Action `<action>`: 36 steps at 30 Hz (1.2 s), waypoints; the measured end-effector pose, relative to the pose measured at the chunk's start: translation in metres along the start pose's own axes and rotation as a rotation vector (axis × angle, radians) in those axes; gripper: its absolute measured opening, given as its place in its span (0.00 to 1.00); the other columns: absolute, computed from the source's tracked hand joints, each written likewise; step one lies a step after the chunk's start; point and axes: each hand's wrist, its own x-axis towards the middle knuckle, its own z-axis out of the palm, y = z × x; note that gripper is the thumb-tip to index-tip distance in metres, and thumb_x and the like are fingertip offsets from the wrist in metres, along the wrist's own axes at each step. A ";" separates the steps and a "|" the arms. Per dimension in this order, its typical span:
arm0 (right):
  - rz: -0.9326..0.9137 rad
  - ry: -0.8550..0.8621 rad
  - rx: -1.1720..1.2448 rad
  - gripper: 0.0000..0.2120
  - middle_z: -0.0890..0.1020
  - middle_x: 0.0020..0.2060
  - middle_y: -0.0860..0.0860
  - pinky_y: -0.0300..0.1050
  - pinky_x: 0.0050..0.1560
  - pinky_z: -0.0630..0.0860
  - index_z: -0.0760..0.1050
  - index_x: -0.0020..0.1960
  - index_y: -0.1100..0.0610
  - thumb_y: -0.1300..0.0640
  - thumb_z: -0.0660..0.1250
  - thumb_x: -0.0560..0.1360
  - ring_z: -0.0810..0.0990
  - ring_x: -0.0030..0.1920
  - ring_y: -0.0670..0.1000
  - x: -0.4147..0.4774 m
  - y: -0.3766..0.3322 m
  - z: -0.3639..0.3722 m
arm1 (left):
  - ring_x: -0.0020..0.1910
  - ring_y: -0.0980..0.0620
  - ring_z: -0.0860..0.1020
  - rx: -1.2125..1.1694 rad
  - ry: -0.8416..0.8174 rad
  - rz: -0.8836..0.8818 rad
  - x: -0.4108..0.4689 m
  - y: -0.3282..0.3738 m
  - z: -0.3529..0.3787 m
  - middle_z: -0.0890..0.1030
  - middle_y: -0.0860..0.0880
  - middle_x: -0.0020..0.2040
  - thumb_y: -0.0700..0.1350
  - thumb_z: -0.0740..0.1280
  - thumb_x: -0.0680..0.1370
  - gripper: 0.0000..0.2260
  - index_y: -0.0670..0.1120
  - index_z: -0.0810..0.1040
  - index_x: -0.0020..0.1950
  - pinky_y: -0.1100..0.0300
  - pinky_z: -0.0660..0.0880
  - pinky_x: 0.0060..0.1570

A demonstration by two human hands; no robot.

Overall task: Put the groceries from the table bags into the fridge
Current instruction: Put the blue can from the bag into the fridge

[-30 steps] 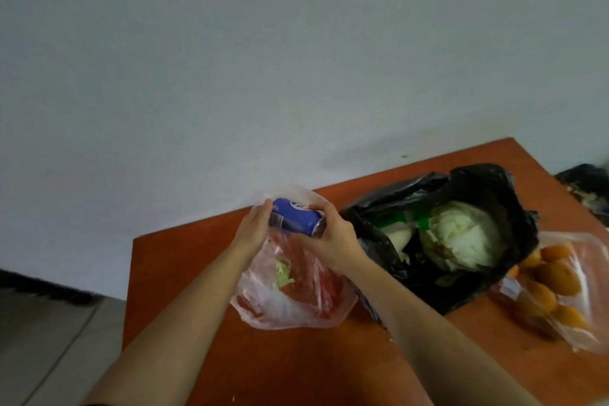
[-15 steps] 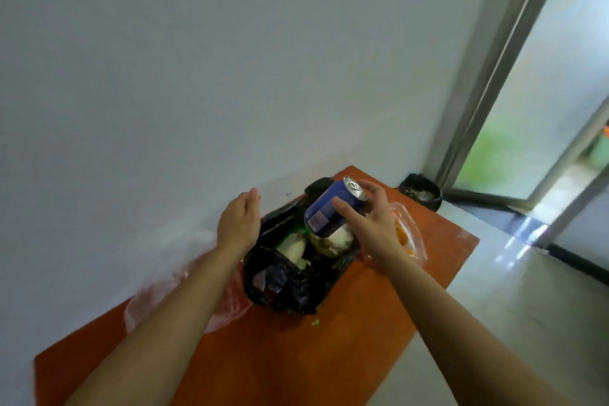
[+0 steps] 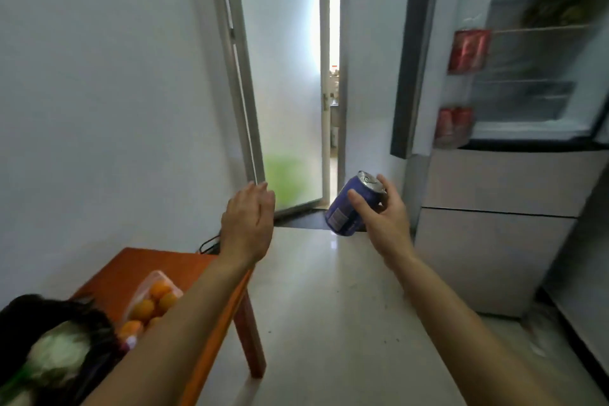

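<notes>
Head view: a person carries a blue can point(image 3: 346, 208) across a pale tiled floor point(image 3: 329, 306) toward an open fridge point(image 3: 494, 181) that stands ahead and to the right. The right hand point(image 3: 385, 224) grips the can in mid-air, thumb laid across its near side and fingers curled round the far side by the rim. The can is tilted, its silver top pointing up and right toward the fridge and its base down and left. The left hand point(image 3: 247, 224) is raised beside it, well apart from the can, with fingers straight and together and nothing in them. The shelves lie above the level of both hands and on the right, so the hand with the can appears the nearer one for the placing. The fridge door point(image 3: 407, 76) is swung out between the can and the compartment, with red cans point(image 3: 468, 49) in its racks. At lower left, beside the left forearm, are the orange table point(image 3: 131, 267) with a clear bag of oranges point(image 3: 150, 300) and a black bag point(image 3: 39, 313) showing a pale cabbage point(image 3: 59, 353), blurred, so unloading looks far from finished. A frosted glass door point(image 3: 280, 76) stands ajar straight ahead. The can would probably need righting before it goes on a shelf.
</notes>
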 end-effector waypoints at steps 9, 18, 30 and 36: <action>-0.082 0.324 -0.165 0.32 0.74 0.66 0.48 0.56 0.62 0.78 0.64 0.75 0.47 0.49 0.73 0.75 0.76 0.63 0.51 0.104 -0.028 -0.258 | 0.79 0.45 0.56 0.021 -0.149 0.277 0.066 0.226 0.181 0.59 0.45 0.80 0.62 0.46 0.80 0.29 0.52 0.61 0.79 0.46 0.55 0.76; -0.222 0.457 -0.245 0.31 0.75 0.63 0.47 0.41 0.57 0.74 0.64 0.75 0.49 0.50 0.73 0.76 0.76 0.63 0.50 0.225 -0.040 -0.361 | 0.80 0.46 0.48 0.037 -0.070 0.452 0.183 0.341 0.293 0.52 0.47 0.81 0.62 0.48 0.82 0.27 0.55 0.55 0.80 0.41 0.50 0.77; -0.497 0.408 -0.196 0.42 0.69 0.73 0.51 0.54 0.70 0.72 0.56 0.79 0.52 0.45 0.74 0.73 0.70 0.71 0.50 0.490 -0.107 -0.370 | 0.80 0.43 0.46 0.122 0.250 0.603 0.415 0.441 0.356 0.50 0.42 0.81 0.61 0.53 0.81 0.30 0.50 0.56 0.80 0.38 0.48 0.76; -0.899 0.379 -0.098 0.35 0.73 0.67 0.53 0.49 0.66 0.75 0.63 0.74 0.59 0.48 0.74 0.74 0.73 0.67 0.50 0.584 -0.177 -0.363 | 0.80 0.40 0.44 0.254 0.543 0.474 0.502 0.476 0.344 0.45 0.39 0.81 0.61 0.58 0.78 0.36 0.49 0.50 0.81 0.36 0.41 0.75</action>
